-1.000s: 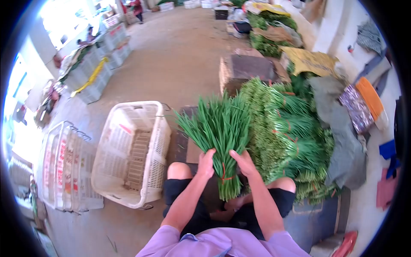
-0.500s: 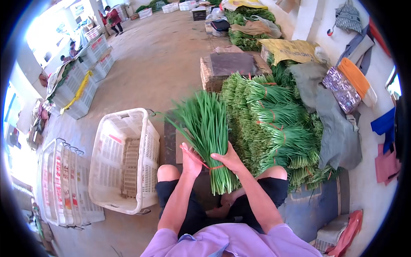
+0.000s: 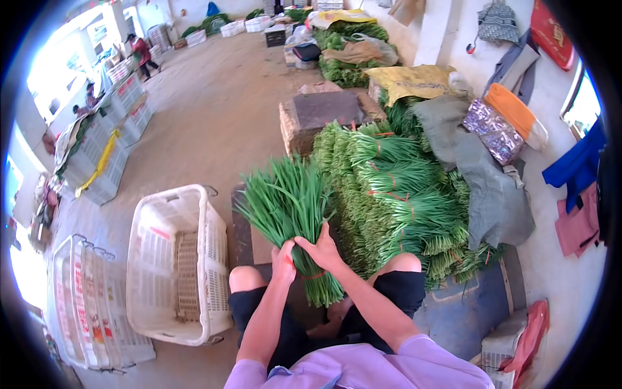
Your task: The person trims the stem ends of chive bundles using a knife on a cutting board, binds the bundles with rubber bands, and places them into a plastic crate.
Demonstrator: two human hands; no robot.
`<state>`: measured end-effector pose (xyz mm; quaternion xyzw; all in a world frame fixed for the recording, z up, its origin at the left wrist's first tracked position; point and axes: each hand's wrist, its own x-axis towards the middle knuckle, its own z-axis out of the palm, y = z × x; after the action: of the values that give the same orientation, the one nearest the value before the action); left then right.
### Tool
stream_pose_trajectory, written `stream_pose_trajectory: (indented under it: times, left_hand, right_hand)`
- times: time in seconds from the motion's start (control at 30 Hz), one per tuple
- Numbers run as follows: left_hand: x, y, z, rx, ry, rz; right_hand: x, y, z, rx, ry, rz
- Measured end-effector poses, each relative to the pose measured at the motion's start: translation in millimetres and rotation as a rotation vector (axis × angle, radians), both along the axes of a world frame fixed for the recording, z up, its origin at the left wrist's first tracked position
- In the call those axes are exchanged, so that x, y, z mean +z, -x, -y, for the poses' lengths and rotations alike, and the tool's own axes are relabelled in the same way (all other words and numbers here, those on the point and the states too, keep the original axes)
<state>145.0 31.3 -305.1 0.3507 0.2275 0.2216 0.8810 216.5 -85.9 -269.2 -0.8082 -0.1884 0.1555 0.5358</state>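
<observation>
In front of my knees I hold a bundle of green chives (image 3: 285, 198), leaves pointing away and cut stems towards me. My left hand (image 3: 282, 262) closes round the bundle's left side, with a bit of red showing at its fingers. On the other side my right hand (image 3: 322, 249) grips it, the thumbs near each other. A red tie (image 3: 315, 275) circles the stems below my hands. Right beside it lies a big stack of tied chive bundles (image 3: 395, 194).
An open white plastic crate (image 3: 217, 272) stands to my left, next to nested crates (image 3: 91, 305). A dark-topped box (image 3: 327, 107) is ahead. Grey sheeting (image 3: 486, 181) partly covers the stack. Far left, a person (image 3: 140, 53) stands near more crates.
My left hand has moved from the loose red strand onto the bundle, and my right hand has shifted up the leaves. The bundle leans more to the left.
</observation>
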Motion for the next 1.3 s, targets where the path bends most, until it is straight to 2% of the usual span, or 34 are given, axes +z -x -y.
stream_pose_trajectory:
  times: [0.1,0.27,0.47,0.53,0.7,0.77,0.83,0.87,0.97,1.03,1.1,1.13,1.17,1.23,1.3]
  left_hand:
    - [17,9,5,0.058,-0.040,0.029]
    - [12,9,-3,0.074,0.023,0.027]
    - [12,9,-5,0.067,0.051,0.086]
    - [10,9,-6,0.112,0.070,0.029]
    - [0,6,-17,0.032,0.121,0.096]
    - [-11,5,-26,-0.036,0.204,0.094]
    - [-4,6,-25,-0.094,0.230,0.123]
    - [-1,7,-24,-0.144,0.254,0.146]
    - [4,5,-23,-0.180,0.300,0.050]
    - [30,8,-16,-0.180,0.315,0.099]
    - [48,8,-9,-0.021,0.297,0.056]
    - [44,8,-10,-0.026,0.124,0.030]
    - [8,5,-24,-0.038,0.240,-0.066]
    - [-2,12,-26,-0.119,0.189,-0.156]
    - [4,15,-21,-0.272,0.090,-0.136]
  right_hand:
    - [-4,-10,-2,-0.059,-0.171,0.080]
    - [-33,-26,-7,-0.011,-0.462,-0.146]
    - [-4,-15,0,0.035,-0.490,-0.242]
    - [-12,-18,5,0.089,-0.486,-0.222]
    - [-21,0,32,-0.073,-0.414,-0.256]
    - [-15,10,45,-0.036,-0.220,-0.320]
    - [-22,4,48,0.259,-0.153,-0.465]
    - [-26,2,52,0.380,-0.177,-0.564]
    - [1,6,53,0.491,-0.201,-0.562]
    - [5,6,48,0.452,-0.271,-0.526]
    - [16,4,45,0.360,-0.475,-0.661]
    - [14,0,41,0.326,-0.507,-0.627]
    - [16,-6,40,0.291,-0.485,-0.622]
    - [20,-14,36,0.205,-0.487,-0.539]
    - [24,-21,33,0.150,-0.461,-0.401]
